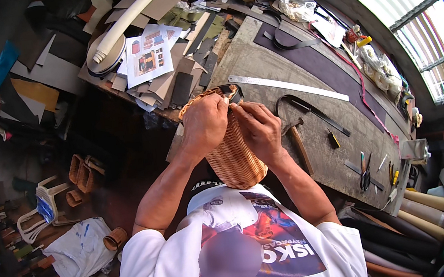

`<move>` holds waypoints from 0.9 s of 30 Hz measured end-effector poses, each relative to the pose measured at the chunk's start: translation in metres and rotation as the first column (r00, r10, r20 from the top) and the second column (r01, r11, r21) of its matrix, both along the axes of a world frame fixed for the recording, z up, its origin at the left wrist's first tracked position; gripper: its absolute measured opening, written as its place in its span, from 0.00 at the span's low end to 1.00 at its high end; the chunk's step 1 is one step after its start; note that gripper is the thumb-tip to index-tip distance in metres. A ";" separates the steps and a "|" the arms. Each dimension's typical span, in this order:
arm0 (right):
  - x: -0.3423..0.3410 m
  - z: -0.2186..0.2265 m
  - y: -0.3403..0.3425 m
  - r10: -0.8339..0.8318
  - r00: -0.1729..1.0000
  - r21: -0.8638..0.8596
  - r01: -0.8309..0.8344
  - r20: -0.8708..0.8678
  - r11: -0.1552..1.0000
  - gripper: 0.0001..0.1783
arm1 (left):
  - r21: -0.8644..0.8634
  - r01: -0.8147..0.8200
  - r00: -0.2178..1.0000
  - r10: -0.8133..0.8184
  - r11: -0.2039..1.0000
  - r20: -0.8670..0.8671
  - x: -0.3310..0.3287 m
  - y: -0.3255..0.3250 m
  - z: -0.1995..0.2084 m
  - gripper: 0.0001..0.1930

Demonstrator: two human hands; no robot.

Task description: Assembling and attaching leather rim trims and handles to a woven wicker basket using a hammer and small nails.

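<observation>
Wicker basket (237, 159), both hands (206, 122) curled at rim (193, 101)

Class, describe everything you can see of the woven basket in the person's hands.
The woven basket looks like tan wicker: tall, narrow, rounded, with a braided-looking rim. It is tilted, its closed lower end toward the white shirt; whether they touch is unclear. The left hand and right hand grip it at the rim, where a dark strip shows.
</observation>
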State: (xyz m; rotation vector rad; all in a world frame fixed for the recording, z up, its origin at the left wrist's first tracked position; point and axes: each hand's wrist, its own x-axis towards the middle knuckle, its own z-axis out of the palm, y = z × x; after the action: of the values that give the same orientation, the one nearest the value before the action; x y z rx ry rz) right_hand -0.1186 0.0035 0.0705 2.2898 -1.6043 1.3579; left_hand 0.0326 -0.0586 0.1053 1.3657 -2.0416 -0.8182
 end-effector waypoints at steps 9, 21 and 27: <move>0.025 -0.031 0.039 0.092 0.987 0.129 -0.075 -0.130 0.989 0.25 | 0.140 -0.141 0.989 0.131 0.980 0.073 0.022 0.042 -0.036 0.14; 0.006 -0.106 0.087 0.308 0.937 0.446 -0.350 0.167 0.823 0.31 | 0.520 -0.065 0.978 0.159 0.852 -0.138 0.046 0.102 -0.117 0.12; -0.042 -0.160 0.121 -0.074 0.872 0.839 -0.438 0.483 0.322 0.49 | 0.735 -0.100 0.931 0.323 0.670 -0.168 0.092 0.121 -0.145 0.10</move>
State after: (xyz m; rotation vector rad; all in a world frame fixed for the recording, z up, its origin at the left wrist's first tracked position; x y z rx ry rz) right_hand -0.1608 0.1249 -0.0895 2.9155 -3.0400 1.1407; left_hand 0.1246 0.0625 -0.0394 1.7093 -1.3127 -1.7121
